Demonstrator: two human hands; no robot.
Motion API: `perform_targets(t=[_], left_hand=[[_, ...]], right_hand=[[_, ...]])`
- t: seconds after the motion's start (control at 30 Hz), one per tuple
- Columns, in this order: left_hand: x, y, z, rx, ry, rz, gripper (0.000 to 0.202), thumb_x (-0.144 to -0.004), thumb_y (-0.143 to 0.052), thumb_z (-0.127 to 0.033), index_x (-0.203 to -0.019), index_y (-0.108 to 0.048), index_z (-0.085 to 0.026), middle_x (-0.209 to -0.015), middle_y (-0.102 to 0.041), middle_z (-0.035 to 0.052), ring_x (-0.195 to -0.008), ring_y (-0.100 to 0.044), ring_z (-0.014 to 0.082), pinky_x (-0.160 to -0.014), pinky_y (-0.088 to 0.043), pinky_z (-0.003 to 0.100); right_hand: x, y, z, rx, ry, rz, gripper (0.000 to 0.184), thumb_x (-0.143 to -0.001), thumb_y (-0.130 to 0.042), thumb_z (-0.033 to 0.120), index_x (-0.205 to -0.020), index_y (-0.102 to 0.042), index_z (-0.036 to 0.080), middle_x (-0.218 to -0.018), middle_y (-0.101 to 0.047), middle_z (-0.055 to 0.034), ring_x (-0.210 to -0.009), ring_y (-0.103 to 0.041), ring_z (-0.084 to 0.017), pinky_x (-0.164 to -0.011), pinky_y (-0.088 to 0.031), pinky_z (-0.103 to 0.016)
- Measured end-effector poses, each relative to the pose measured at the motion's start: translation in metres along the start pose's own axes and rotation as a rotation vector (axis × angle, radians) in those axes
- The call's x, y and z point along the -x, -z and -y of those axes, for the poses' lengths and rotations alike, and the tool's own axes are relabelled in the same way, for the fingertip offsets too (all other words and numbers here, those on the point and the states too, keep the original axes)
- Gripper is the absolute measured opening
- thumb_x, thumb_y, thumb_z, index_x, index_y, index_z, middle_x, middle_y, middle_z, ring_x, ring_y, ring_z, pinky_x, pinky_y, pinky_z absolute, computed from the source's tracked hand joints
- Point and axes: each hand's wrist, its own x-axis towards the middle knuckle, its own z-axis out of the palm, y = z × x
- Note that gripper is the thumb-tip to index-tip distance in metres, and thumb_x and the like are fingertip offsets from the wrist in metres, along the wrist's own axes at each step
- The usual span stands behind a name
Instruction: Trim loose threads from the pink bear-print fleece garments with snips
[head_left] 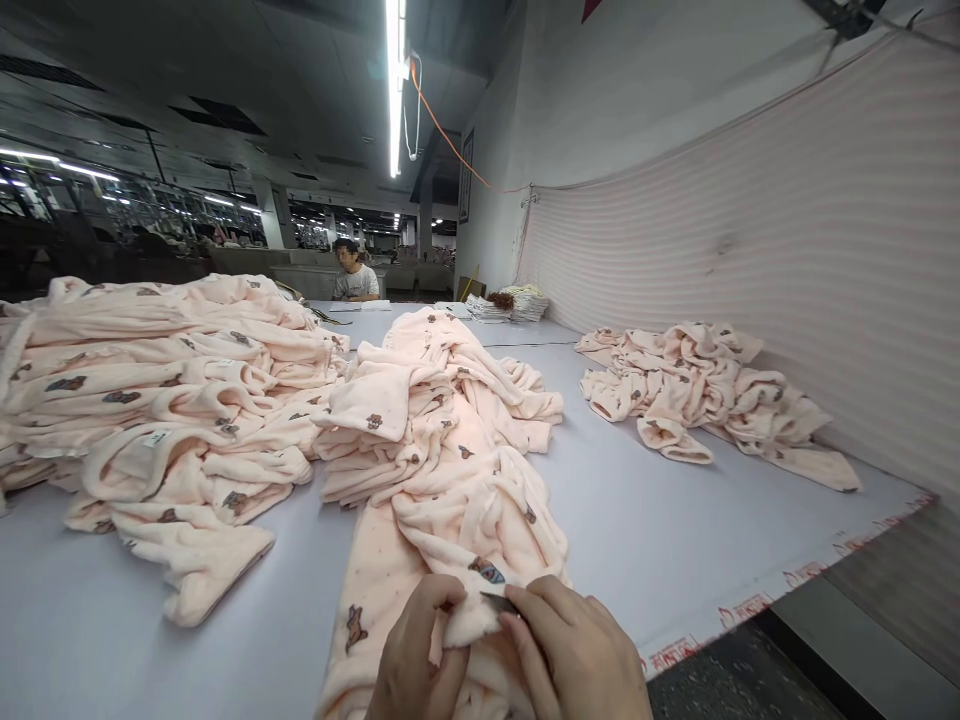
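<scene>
Clothes (487, 500) are pale peachy pink with little brown bear prints, table's (615, 530) greyish white, hanging cloth's (750, 240) faintly pink-striped.

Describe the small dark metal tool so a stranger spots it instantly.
On the pale grey-white tabletop, find the peach-pink printed fleece nearest the camera. There, the bare right hand holds the small dark metal tool, its slim, pointed tip unlike the soft folds around.

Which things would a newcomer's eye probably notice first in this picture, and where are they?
Probably the big heap of pale pink printed garments covering the left of the table, with a smaller heap at right near the striped sheet. Then, at bottom centre, the left hand pinches pink cloth while the right hand holds a small dark pointed tool. Overhead, a bright tube lamp stands out.
</scene>
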Motion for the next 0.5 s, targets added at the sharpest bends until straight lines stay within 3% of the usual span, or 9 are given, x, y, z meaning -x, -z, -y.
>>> perform_targets(t=[0.1, 0.2, 0.3, 0.4, 0.5], left_hand=[[-0.005, 0.001, -0.008, 0.208, 0.223, -0.004, 0.018, -0.082, -0.048, -0.016, -0.098, -0.053, -0.024, -0.089, -0.063, 0.0010, -0.080, -0.063, 0.0169, -0.073, -0.051, 0.027], [-0.013, 0.003, -0.011, 0.351, 0.464, 0.083, 0.014, -0.083, -0.054, -0.029, -0.094, -0.058, -0.022, -0.093, -0.066, 0.0038, -0.081, -0.064, 0.0201, -0.072, -0.051, 0.029], [-0.018, 0.004, -0.009, 0.396, 0.575, 0.153, 0.023, -0.084, -0.055, -0.040, -0.088, -0.065, -0.020, -0.093, -0.069, 0.0064, -0.087, -0.063, 0.0241, -0.080, -0.049, 0.035], [-0.020, 0.000, -0.008, 0.814, 0.786, 0.141, 0.030, -0.084, -0.057, -0.043, -0.098, -0.067, -0.018, -0.094, -0.073, 0.0084, -0.091, -0.066, 0.0259, -0.083, -0.051, 0.038], [-0.022, -0.002, -0.011, 1.178, 1.028, 0.030, 0.033, -0.083, -0.062, -0.035, -0.109, -0.062, -0.015, -0.093, -0.075, 0.0118, -0.093, -0.069, 0.0278, -0.079, -0.056, 0.040]], right_hand=[[0.007, -0.012, -0.005, -0.008, -0.133, 0.006, 0.019, -0.087, -0.051, 0.030, -0.104, -0.060, 0.028, -0.085, -0.066, -0.0021, -0.070, -0.064, -0.021, -0.060, -0.042, -0.028], [0.008, -0.028, -0.009, 0.002, -0.240, 0.014, 0.027, -0.079, -0.047, 0.017, -0.102, -0.058, 0.027, -0.085, -0.066, -0.0020, -0.069, -0.063, -0.022, -0.060, -0.042, -0.030], [-0.003, -0.039, -0.011, -0.025, -0.307, -0.005, 0.026, -0.077, -0.041, 0.010, -0.092, -0.057, 0.025, -0.083, -0.067, -0.0014, -0.071, -0.064, -0.023, -0.061, -0.042, -0.030], [-0.016, -0.041, -0.011, -0.154, -0.377, -0.003, 0.022, -0.076, -0.044, 0.010, -0.087, -0.057, 0.024, -0.083, -0.069, 0.0004, -0.076, -0.066, -0.022, -0.062, -0.043, -0.028], [-0.013, -0.035, -0.013, -0.377, -0.385, 0.063, 0.020, -0.076, -0.053, 0.012, -0.088, -0.062, 0.026, -0.091, -0.069, 0.0020, -0.085, -0.066, -0.019, -0.070, -0.048, -0.025]])
